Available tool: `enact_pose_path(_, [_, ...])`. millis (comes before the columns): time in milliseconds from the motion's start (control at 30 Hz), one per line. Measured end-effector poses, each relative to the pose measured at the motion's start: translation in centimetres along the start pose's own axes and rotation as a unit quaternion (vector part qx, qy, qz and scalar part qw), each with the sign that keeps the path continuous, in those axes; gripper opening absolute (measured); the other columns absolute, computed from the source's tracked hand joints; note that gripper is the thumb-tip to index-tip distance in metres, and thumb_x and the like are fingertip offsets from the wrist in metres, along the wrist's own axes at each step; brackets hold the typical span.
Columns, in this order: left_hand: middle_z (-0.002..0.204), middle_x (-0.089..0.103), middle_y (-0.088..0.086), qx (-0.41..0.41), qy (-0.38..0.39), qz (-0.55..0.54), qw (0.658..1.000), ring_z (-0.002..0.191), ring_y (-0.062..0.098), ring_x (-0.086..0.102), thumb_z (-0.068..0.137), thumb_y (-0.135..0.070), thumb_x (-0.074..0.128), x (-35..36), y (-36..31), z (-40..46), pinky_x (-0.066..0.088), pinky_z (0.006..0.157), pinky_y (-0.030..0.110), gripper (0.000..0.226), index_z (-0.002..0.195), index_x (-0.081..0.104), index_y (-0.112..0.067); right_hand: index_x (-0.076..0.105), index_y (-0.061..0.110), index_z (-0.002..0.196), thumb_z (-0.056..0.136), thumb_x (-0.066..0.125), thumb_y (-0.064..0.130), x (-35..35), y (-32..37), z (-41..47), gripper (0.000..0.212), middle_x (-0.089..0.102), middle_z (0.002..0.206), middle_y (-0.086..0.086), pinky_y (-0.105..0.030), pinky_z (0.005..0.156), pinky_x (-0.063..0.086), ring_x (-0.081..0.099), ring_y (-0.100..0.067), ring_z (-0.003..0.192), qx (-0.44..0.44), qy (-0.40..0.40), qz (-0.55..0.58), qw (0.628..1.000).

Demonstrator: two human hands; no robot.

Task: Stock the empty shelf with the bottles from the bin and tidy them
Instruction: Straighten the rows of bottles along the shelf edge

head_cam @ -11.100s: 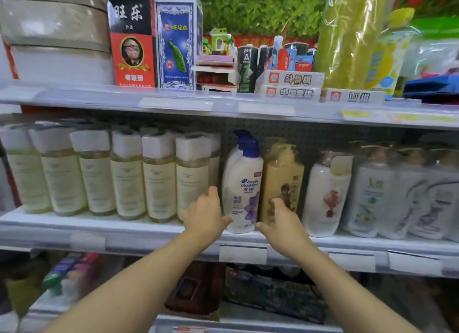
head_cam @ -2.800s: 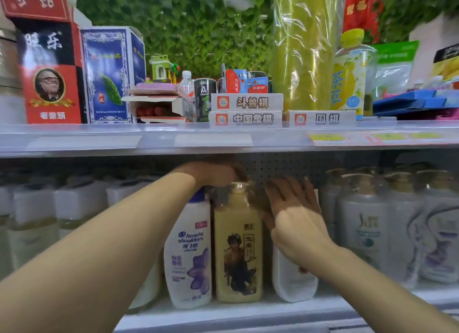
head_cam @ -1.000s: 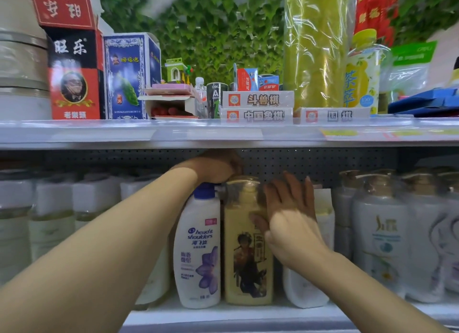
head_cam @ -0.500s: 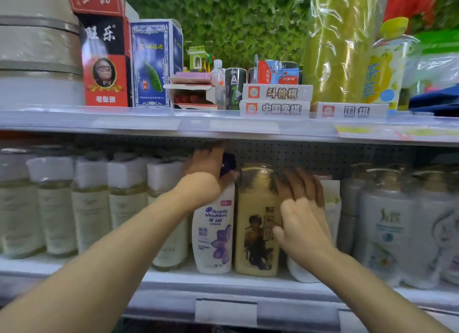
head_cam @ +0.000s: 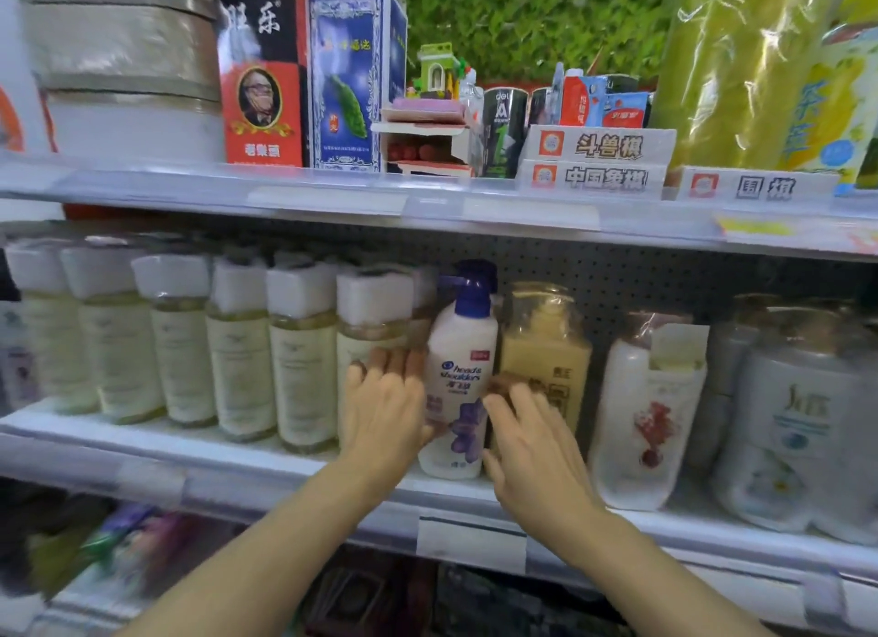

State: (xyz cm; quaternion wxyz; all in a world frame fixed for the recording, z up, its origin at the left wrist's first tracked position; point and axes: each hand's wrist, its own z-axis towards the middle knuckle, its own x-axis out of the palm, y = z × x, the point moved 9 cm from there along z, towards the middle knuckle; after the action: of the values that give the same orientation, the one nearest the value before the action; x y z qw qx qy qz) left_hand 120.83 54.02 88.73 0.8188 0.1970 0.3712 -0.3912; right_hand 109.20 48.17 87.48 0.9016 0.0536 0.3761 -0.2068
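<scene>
A white shampoo bottle with a blue pump (head_cam: 463, 365) stands upright on the middle shelf (head_cam: 237, 451). My left hand (head_cam: 385, 408) lies flat against its left side with straight fingers and the thumb on its front. My right hand (head_cam: 532, 446) has straight fingers against the bottle's right side, in front of a yellow bottle (head_cam: 546, 337) that stands right beside it. A white bottle with a red flower print (head_cam: 651, 413) stands further right with a small gap.
A tight row of pale bottles with white caps (head_cam: 242, 351) fills the shelf to the left. Several white pump bottles (head_cam: 798, 422) crowd the right end. The upper shelf (head_cam: 427, 204) hangs close above with boxes. Goods lie on the lower shelf.
My left hand has dropped from the blue pump to the white bottle's left side. My right hand has moved left and down from the yellow bottle's right side to the white bottle's right side.
</scene>
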Motion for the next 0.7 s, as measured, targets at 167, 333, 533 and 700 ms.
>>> enact_pose_path(167, [0.082, 0.065, 0.007, 0.023, -0.044, -0.004, 0.999, 0.075, 0.027, 0.060, 0.026, -0.052, 0.090, -0.4, 0.2, -0.1, 0.036, 0.066, 0.036, 0.087, 0.097, 0.065, -0.009, 0.059, 0.018, 0.088, 0.046, 0.089, 0.027, 0.6, 0.2, 0.1, 0.052, 0.058, 0.095, -0.003, -0.029, 0.058, 0.053, 0.058, -0.020, 0.075, 0.025, 0.009, -0.004, 1.000])
enact_pose_path(333, [0.088, 0.050, 0.011, -0.047, -0.093, -0.085, 0.991, 0.072, 0.028, 0.049, 0.032, -0.030, 0.093, -1.2, 4.2, -1.5, 0.038, 0.059, 0.034, 0.085, 0.097, 0.043, -0.010, 0.056, 0.015, 0.093, 0.056, 0.086, 0.020, 1.1, 1.4, -0.2, 0.048, 0.053, 0.099, -0.007, -0.029, 0.054, 0.052, 0.058, -0.023, 0.073, 0.027, 0.020, 0.038, 0.999])
enact_pose_path(533, [0.120, 0.045, 0.011, -0.143, 0.042, -0.098, 0.984, 0.099, 0.026, 0.054, 0.080, -0.044, 0.069, 1.9, 7.7, -2.4, 0.044, 0.072, 0.033, 0.079, 0.132, 0.022, -0.008, 0.043, 0.018, 0.113, 0.054, 0.089, 0.019, 1.6, 1.9, 0.2, 0.074, 0.052, 0.101, -0.008, -0.018, 0.038, 0.037, 0.060, -0.018, 0.054, 0.095, 0.033, 0.045, 0.994])
enact_pose_path(700, [0.137, 0.038, 0.013, -0.146, 0.058, -0.103, 0.982, 0.110, 0.028, 0.056, 0.087, -0.050, 0.058, 2.1, 7.2, -2.1, 0.046, 0.085, 0.036, 0.092, 0.147, 0.005, -0.005, 0.022, 0.024, 0.129, 0.090, 0.061, 0.028, 1.4, 1.8, 0.7, 0.056, 0.038, 0.118, -0.006, -0.028, 0.061, 0.047, 0.063, -0.024, 0.086, 0.136, 0.069, 0.012, 0.988])
